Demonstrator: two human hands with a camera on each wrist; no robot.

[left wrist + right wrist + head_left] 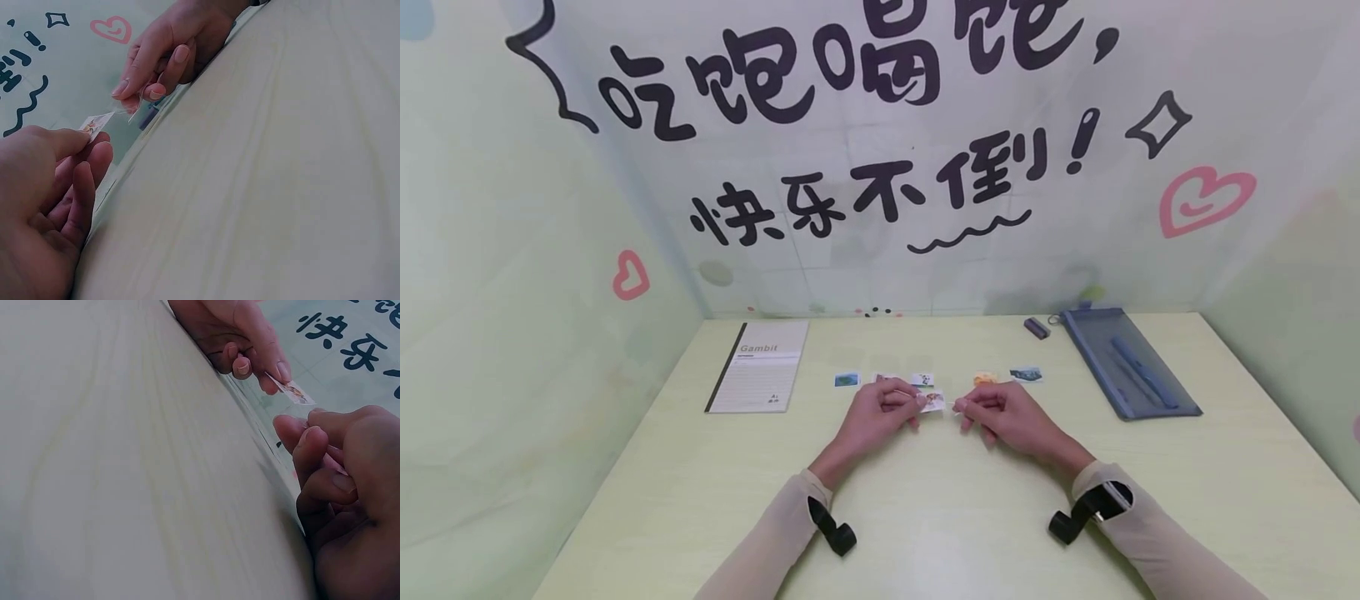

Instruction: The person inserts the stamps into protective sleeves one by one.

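My left hand [880, 414] pinches a small stamp [933, 401] between thumb and fingers, a white-edged piece with a reddish-brown picture. Facing it, my right hand [1011, 417] pinches a thin piece of clear plastic film [139, 107] at the fingertips. The stamp's free edge points toward the film, and the two lie close together in both wrist views. Behind the hands, more small stamps lie in a row: a blue-green one [847, 379], a white one with a dark figure [922, 380], an orange one [985, 379] partly behind the right hand, and a dark blue one [1026, 374].
A Gambit notebook [760, 367] lies at the left of the pale wooden table [955, 517]. At the right is a blue mesh zip pouch [1131, 362] with pens inside. A small dark eraser-like block [1037, 327] sits near the back edge, before a printed cloth backdrop [880, 275].
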